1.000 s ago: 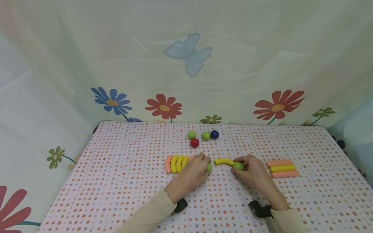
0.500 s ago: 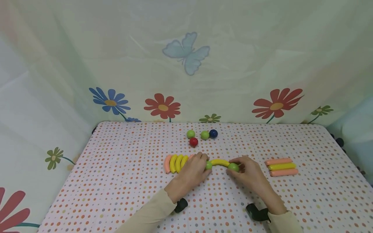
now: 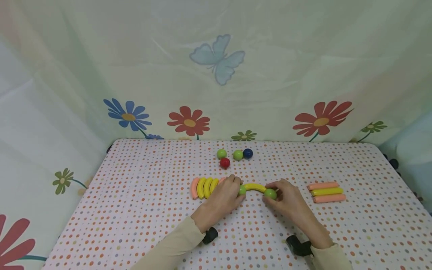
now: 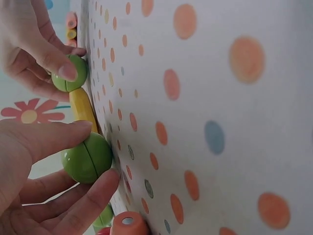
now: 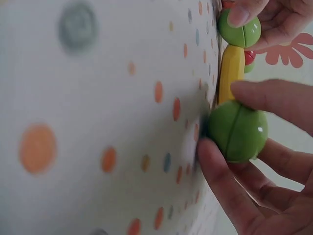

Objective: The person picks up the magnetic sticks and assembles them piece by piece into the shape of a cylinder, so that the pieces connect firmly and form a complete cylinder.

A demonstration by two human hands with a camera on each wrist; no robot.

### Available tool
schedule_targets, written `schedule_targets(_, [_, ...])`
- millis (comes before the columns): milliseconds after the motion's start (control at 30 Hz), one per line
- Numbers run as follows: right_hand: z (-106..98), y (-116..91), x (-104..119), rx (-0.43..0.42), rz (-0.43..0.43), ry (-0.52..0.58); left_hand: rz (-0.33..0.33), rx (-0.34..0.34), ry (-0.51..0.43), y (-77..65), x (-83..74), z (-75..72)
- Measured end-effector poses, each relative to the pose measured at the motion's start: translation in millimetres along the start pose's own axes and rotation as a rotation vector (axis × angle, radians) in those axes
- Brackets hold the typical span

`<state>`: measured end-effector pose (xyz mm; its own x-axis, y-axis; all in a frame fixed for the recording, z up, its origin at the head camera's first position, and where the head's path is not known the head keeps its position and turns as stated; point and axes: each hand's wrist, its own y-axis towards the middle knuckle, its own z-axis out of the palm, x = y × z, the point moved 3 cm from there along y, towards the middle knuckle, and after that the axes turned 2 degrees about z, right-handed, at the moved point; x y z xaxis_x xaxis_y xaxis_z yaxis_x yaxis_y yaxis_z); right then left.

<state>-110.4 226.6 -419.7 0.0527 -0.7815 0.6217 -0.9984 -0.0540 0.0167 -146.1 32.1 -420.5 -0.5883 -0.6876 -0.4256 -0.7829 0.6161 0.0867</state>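
My left hand grips a green ball between thumb and fingers, low over the dotted tabletop. A second green ball is pinched by my right hand. Between the two balls runs a curved yellow rod, its ends meeting both of them. Thin seams circle both balls, seen in the wrist views. Just left of my left hand, curved yellow rods and a curved pink rod lie side by side, partly covered by that hand.
At the back lie two green balls, a red ball and a dark blue ball. Right of my right hand, straight pink rods flank a straight yellow rod. A flowered curtain hangs behind the table.
My right hand has moved left with its green ball and the yellow rod, closing the gap to the ball in my left hand. The left hand has stayed nearly still.
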Motion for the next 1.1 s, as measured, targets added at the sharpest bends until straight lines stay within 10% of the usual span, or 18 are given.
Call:
schedule_targets(767, [8.9,22.7,21.6,0.163,-0.049,-0.1,-0.021,0.068,-0.219,0.9,11.2,-10.8])
schedule_targets(1100, [4.5,12.5,13.9,0.21,0.011,-0.084,-0.143,-0.13,-0.171,19.2,44.7,-50.4])
